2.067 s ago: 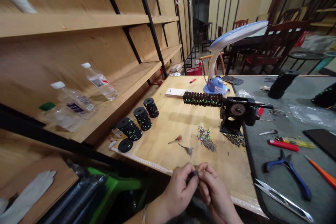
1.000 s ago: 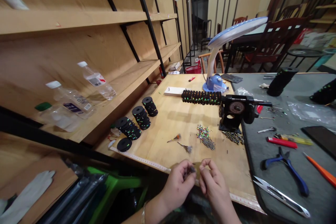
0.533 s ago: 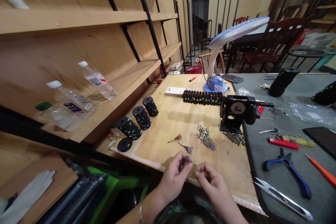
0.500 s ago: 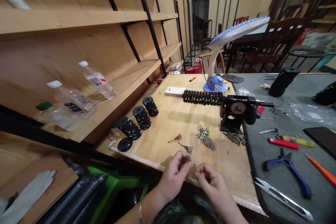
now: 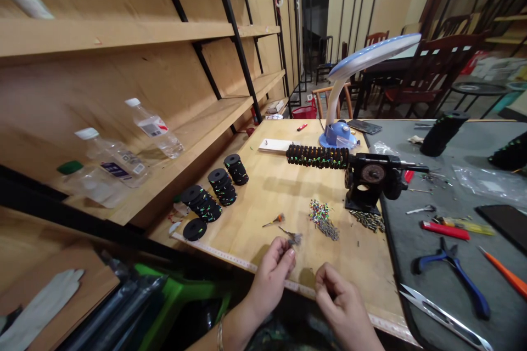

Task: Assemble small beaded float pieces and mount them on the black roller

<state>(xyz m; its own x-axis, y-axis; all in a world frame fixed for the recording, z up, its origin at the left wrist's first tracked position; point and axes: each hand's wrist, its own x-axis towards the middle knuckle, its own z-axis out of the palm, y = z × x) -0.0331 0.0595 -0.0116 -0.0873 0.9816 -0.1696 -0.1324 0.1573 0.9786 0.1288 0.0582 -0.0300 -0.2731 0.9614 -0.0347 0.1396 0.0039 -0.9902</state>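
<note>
Two slender fan-shaped bundles lie on the smooth, pale wooden tabletop (image 5: 263,186): a thin-stemmed bundle with an orange-and-grey tip (image 5: 280,218) and a thin-stemmed bundle with a frayed grey tip (image 5: 295,238). To their right is a loose heap of small, round multicoloured beads (image 5: 319,210), adjoining a heap of fine grey metallic pieces (image 5: 328,229). Black ridged foam discs (image 5: 200,204) form short cylindrical stacks at the left.

Compared with the earlier frame, the gap between the hands is wider, and the dark piece at the left fingertips is no longer distinct.

Left hand (image 5: 272,271): thumb and index finger pinched together, beside the grey-tipped bundle; any held item cannot be confirmed. Right hand (image 5: 341,297): lower, well apart from the left, fingers curled inward; contents hidden.
</note>
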